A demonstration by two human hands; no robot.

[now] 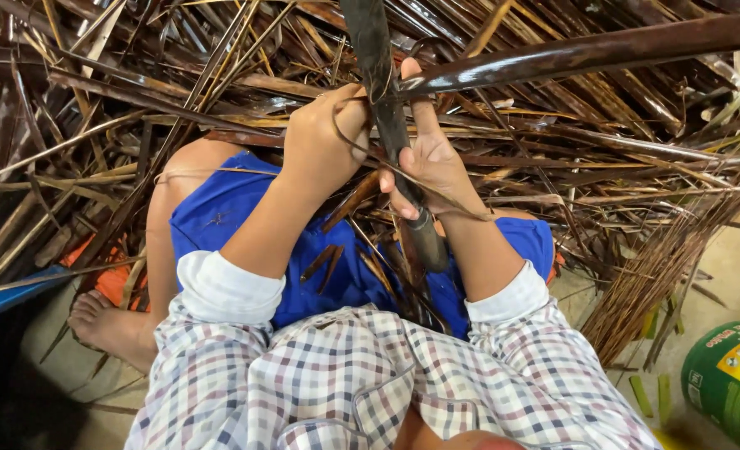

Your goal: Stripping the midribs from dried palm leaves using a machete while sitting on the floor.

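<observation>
A heap of dry brown palm fronds crowds the seated person's lap, where the right hand clamps a long dark knife and the left hand pinches a thin, stiff, probably light leaf strip against its sharp blade, leaving little free room.

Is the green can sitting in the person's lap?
No, the green can stands on the floor at lower right, apart from both hands.

Craft work spot on bare floor: heaped dried palm fronds, stripped rib bundle.
</observation>
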